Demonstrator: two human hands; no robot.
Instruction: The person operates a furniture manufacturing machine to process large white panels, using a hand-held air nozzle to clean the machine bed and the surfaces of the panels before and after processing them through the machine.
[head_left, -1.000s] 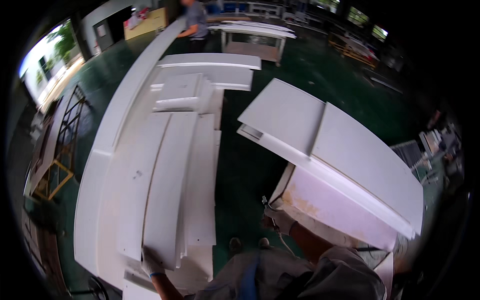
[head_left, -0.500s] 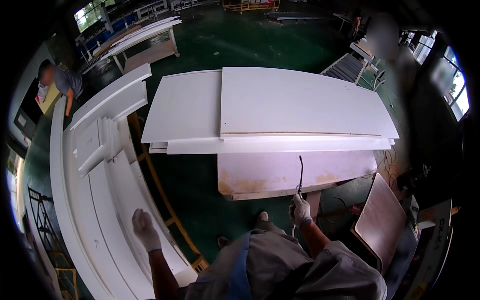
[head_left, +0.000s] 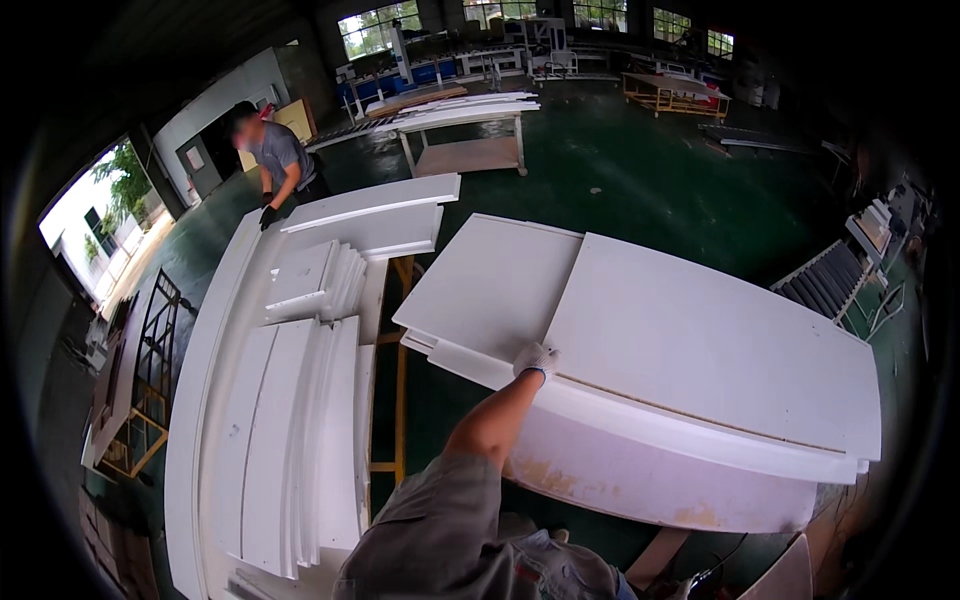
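Observation:
Reaching forward from the lower middle, my left hand point(head_left: 537, 360) wears a white knit glove. Its fingers are closed at the near left corner of the upper white panel point(head_left: 710, 330), which lies over other panels. Beneath and to the left, another white panel point(head_left: 490, 285) sticks out from the same stack. A pale, stained bench point(head_left: 650, 475) holds the stack. My right hand is out of the picture.
To the left, a long white panel point(head_left: 205, 400) lies beside stacked white boards point(head_left: 265, 440) on a yellow-framed cart point(head_left: 402, 400). A person point(head_left: 275, 155) in dark gloves leans over its far end. A roller conveyor point(head_left: 825, 275) stands at right.
The view has swung left. My left hand has moved from above the left boards to the panel's corner. My right hand, earlier holding a thin black-nozzled tool, has left the picture.

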